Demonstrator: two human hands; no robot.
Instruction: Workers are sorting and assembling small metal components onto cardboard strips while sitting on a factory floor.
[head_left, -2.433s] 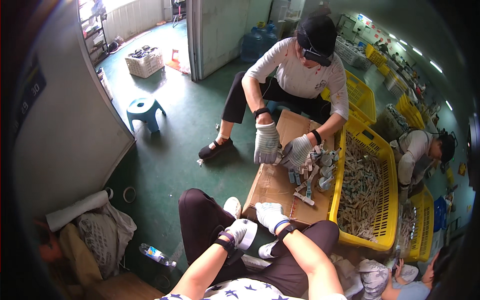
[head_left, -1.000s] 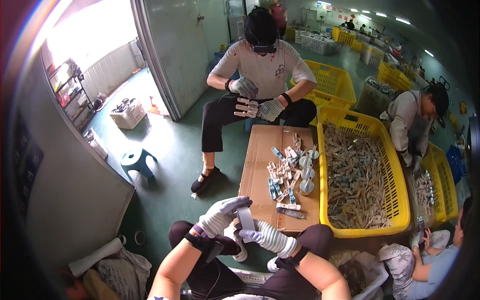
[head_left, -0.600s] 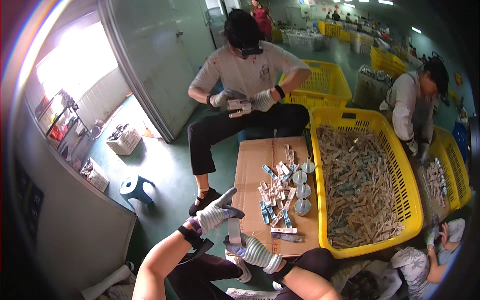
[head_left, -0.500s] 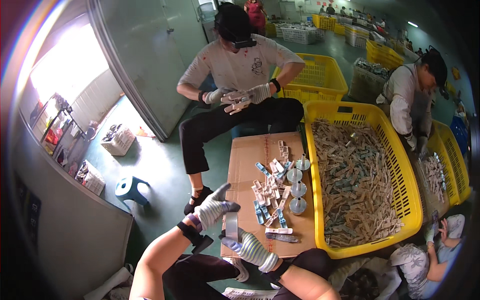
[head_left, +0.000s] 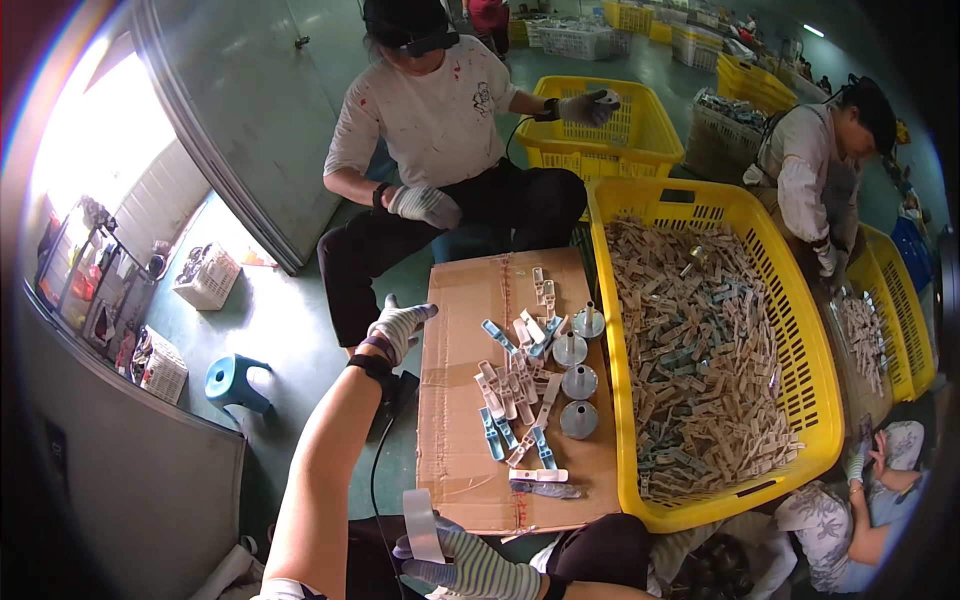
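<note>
My left hand (head_left: 398, 328), in a striped glove, reaches out at the far left edge of a cardboard sheet (head_left: 455, 400). Its fingers are apart and nothing shows in them. Close to my lap, my right hand (head_left: 470, 568), gloved alike, grips a flat, pale grey strip (head_left: 424, 527) that sticks up from its fingers. On the cardboard lies a loose group of pink clothes pegs (head_left: 518, 385) and blue clothes pegs (head_left: 492, 435). Several round metal pieces with upright stems (head_left: 579, 420) stand in a row to their right. A dark, narrow wrapped piece (head_left: 546, 490) lies near the front.
A big yellow crate (head_left: 838, 420) full of pegs stands against the cardboard's right side. Across from me sits a co-worker (head_left: 430, 120), with another yellow crate (head_left: 600, 165) behind. Another person (head_left: 810, 180) works at the right. A blue stool (head_left: 236, 382) stands on the left floor.
My hands have parted: the left went up and away, the right came down toward my lap with the strip. The co-worker opposite has moved one hand out over the crate behind. My view has shifted.
</note>
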